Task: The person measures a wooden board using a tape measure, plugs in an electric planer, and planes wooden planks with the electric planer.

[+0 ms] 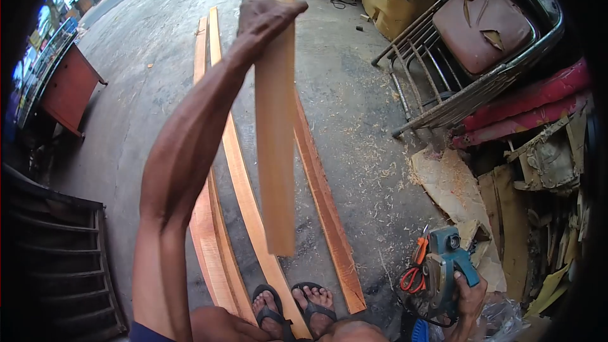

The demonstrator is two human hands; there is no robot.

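My left hand (269,16) is raised high and closed round the upper part of a wooden plank (275,152), which hangs lengthwise in front of me. My right hand (470,294), low on the right, is wrapped round the handle of a teal electric planer (446,259). Beside the planer is an orange-handled tool (415,272) whose kind I cannot make out. Below the held plank, long wooden boards lie on the floor: a pale one (244,183), a reddish one (323,206) to its right, and more boards (212,247) to its left.
Wood shavings litter the concrete floor (367,171). On the right stand a folded metal chair (484,28) with a torn seat, a flattened piece of cardboard (456,183) and scrap wood (513,234). A red cabinet (69,92) and a dark metal grille (57,253) stand left.
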